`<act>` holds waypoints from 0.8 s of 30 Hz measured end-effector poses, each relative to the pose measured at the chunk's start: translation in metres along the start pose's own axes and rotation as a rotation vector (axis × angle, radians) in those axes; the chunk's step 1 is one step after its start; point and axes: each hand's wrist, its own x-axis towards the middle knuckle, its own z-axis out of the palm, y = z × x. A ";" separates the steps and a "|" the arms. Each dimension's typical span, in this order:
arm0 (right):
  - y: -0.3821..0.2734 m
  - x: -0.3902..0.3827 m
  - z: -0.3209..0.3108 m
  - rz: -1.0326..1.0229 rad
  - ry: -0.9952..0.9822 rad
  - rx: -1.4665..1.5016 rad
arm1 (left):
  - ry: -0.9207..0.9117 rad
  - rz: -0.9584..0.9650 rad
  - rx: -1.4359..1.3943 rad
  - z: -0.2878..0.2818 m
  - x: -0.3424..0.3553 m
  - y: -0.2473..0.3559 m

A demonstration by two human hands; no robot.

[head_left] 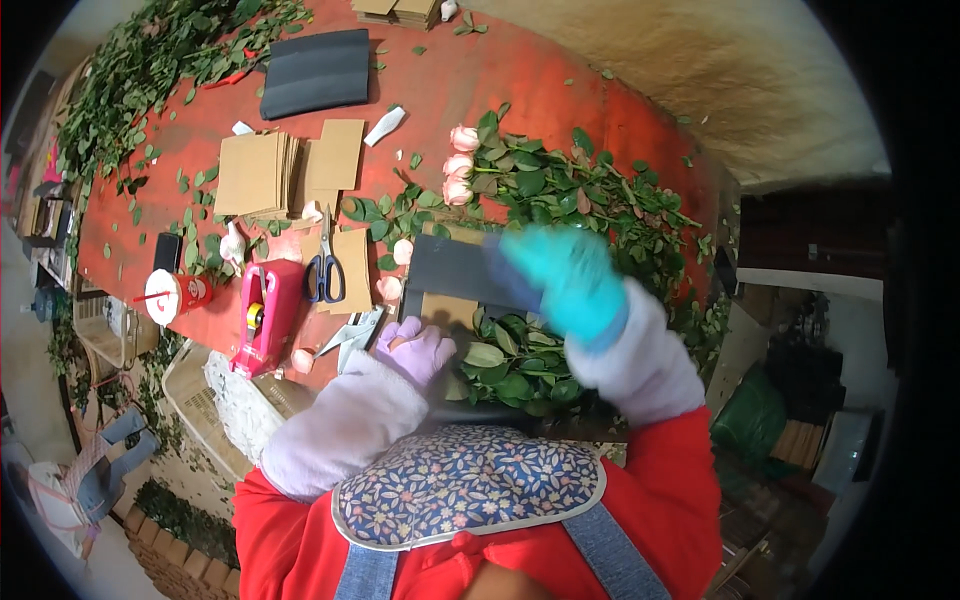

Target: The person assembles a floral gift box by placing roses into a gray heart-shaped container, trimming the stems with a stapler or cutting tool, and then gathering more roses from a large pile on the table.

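Note:
My left hand (415, 352), in a lavender glove, rests at the table's near side with its fingers curled in; what they hold, if anything, is hidden. Beside it lie a brown cardboard piece (450, 309) and a dark grey sheet (445, 266). Over the right part of that sheet is my right hand (565, 275), in a teal glove smeared by motion, so its fingers cannot be made out. Green leafy stems (510, 365) lie below the sheet, close to my body. Several pink roses (459, 165) with long leafy stems lie beyond it.
Left of my hands are silver-bladed shears (352, 333), dark-handled scissors (325, 275), a pink tape dispenser (268, 315) and a red-and-white cup (180, 296). Stacked cardboard (250, 175) and a dark folded sheet (317, 75) lie farther back. Cut foliage (160, 75) heaps at far left.

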 end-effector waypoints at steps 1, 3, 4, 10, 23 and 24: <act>0.020 0.014 -0.008 0.124 0.058 0.100 | -0.014 0.012 -0.017 -0.002 0.001 0.000; 0.066 0.054 -0.022 0.374 0.036 0.241 | -0.015 0.007 -0.018 -0.005 0.002 0.004; 0.095 0.079 -0.019 0.508 -0.050 0.288 | -0.031 -0.028 -0.024 -0.007 0.002 0.006; 0.197 0.153 0.097 0.321 -0.290 -0.477 | -0.138 -0.032 -0.037 -0.002 0.004 0.004; 0.140 0.057 -0.076 0.338 0.841 1.011 | -0.001 -0.037 0.113 0.017 0.002 0.013; 0.081 0.034 -0.119 0.362 0.611 1.266 | -0.070 -0.013 0.067 0.015 0.002 0.011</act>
